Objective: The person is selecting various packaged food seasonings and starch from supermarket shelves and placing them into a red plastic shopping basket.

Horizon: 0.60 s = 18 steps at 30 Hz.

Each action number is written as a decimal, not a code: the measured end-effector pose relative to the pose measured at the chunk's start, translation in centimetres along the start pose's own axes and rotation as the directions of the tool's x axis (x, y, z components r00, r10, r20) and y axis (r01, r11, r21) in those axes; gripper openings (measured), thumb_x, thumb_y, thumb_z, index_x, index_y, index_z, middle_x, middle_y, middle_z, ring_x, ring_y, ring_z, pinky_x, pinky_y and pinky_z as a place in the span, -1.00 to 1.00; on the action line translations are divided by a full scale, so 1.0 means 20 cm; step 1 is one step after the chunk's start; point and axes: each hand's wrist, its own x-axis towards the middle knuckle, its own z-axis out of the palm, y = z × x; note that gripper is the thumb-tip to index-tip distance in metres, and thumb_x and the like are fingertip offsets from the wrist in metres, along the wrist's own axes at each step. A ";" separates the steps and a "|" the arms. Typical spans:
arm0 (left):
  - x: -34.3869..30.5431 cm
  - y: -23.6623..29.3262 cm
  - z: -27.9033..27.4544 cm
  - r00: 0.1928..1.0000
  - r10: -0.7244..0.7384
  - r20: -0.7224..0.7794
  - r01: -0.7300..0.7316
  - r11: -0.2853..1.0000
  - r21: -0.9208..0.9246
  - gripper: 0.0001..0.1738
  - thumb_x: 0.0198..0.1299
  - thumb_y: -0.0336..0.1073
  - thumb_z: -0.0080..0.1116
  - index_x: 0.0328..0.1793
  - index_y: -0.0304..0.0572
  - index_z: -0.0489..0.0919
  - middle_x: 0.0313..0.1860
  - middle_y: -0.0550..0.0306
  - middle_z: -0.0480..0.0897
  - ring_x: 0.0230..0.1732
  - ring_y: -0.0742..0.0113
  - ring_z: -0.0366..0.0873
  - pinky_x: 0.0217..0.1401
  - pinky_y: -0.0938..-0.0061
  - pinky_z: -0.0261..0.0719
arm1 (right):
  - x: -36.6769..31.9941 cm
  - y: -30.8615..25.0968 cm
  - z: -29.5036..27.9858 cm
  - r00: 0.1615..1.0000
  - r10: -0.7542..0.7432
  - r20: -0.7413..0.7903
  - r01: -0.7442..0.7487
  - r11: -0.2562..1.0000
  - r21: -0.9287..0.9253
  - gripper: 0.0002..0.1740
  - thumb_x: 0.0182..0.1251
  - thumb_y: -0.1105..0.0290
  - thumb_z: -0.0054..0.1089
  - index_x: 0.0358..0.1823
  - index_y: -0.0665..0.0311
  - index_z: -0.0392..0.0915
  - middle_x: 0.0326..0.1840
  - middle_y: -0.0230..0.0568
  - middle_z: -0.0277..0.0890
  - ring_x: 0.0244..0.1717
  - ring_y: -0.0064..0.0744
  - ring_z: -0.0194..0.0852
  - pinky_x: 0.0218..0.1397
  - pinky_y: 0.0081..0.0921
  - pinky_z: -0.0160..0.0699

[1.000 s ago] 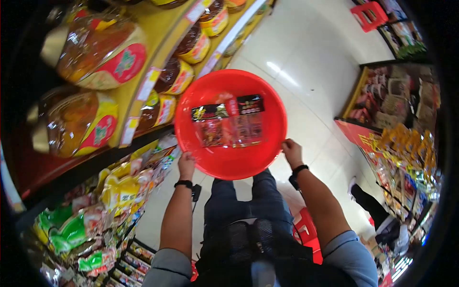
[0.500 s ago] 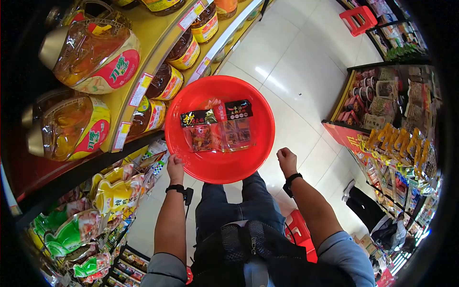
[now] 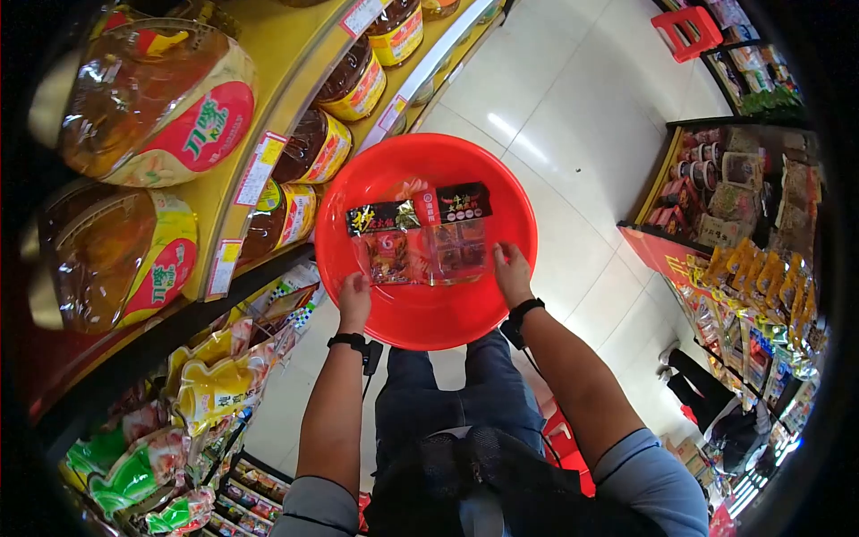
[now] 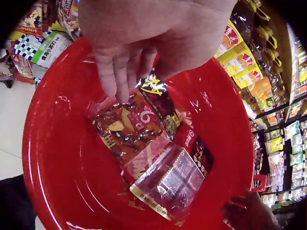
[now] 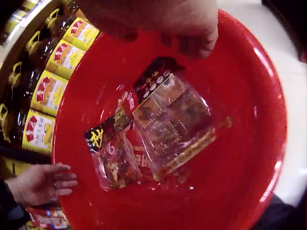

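Note:
A round red plastic basin [image 3: 425, 322] is in front of me, and two clear-fronted packets lie flat side by side in it. The left food packet [image 3: 389, 255] has a black header and red-brown contents; the right packet [image 3: 458, 242] shows four brown blocks in compartments. My left hand [image 3: 354, 300] is over the basin's left rim, its fingers extending down towards the left packet in the left wrist view. Inside the right rim, my right hand [image 3: 512, 273] is near the packet of blocks, fingers loosely bent and holding nothing.
Large oil bottles [image 3: 161, 98] stand on a yellow shelf [image 3: 295, 54] to the left, with hanging bagged goods [image 3: 215, 376] below. Right of the tiled floor [image 3: 573, 152] is a food display [image 3: 716, 188]. A red stool [image 3: 564, 438] is behind my legs, and another person [image 3: 716, 403] is at right.
Both hands were at the basin's rim. The right hand came off the rim, and now both have moved inward over the basin. The packets still lie in it.

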 end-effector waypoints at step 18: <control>0.41 0.14 0.17 0.978 0.039 -0.203 -0.003 0.984 0.177 -0.37 0.14 -0.07 0.25 0.15 -0.48 0.42 0.09 -0.31 0.52 0.15 -0.16 0.46 0.24 0.22 0.39 | 0.42 0.09 0.35 0.982 0.119 -0.149 -0.147 0.971 -0.191 -0.22 0.25 -0.10 0.11 0.21 0.47 0.29 -0.01 0.38 0.47 0.07 0.26 0.44 0.14 -0.09 0.42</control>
